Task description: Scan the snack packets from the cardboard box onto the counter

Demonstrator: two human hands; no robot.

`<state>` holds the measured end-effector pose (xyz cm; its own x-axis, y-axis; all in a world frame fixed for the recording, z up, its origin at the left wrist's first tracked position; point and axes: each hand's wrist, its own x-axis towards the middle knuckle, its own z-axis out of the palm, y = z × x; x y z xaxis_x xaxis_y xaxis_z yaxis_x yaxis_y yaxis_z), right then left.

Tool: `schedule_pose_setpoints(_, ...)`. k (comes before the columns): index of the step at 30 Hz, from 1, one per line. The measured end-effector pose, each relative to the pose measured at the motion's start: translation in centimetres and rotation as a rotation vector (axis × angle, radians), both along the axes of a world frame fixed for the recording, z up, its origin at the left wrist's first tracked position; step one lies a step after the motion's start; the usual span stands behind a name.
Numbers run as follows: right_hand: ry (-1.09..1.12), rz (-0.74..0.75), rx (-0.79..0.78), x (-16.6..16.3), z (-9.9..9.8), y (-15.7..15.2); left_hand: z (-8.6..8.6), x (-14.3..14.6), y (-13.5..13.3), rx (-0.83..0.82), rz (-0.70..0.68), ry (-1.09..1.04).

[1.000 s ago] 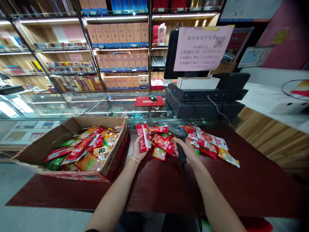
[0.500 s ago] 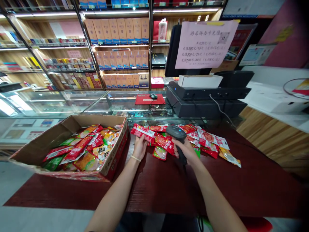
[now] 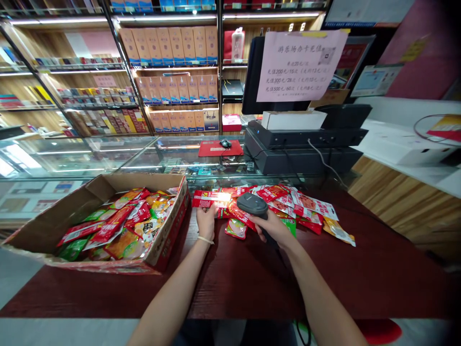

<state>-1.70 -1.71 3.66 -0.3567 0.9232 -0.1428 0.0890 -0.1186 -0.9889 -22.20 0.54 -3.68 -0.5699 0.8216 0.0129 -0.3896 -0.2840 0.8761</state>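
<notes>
One flat, red-and-white plastic packet (image 3: 207, 199) in the left hand (image 3: 206, 222), fingers closed on its near edge, above the dark red wooden counter (image 3: 245, 283), just right of a topless cardboard box (image 3: 167, 235) of colourful plastic snack bags (image 3: 115, 224). Grips a dark grey, pistol-shaped plastic scanner (image 3: 254, 204) in the right hand (image 3: 276, 229), fingers curled around it. Near both, a loose heap of mostly red pouches (image 3: 272, 193).

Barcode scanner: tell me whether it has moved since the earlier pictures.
Yes, the barcode scanner has shifted left, judged against the red mouse pad.
</notes>
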Motion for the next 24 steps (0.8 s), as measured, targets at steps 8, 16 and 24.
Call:
schedule_pose_setpoints(8,0.172,-0.243,0.020,1.6,0.8,0.9,0.5,0.0,-0.3,0.076,-0.034,0.159)
schedule_pose_setpoints(16,0.362,-0.472,0.111,7.3,1.6,2.5,4.3,2.6,1.4,0.151,-0.020,0.965)
schedule_pose_setpoints(24,0.490,-0.505,0.183,8.7,1.4,2.8,5.0,9.3,6.9,0.114,-0.149,1.523)
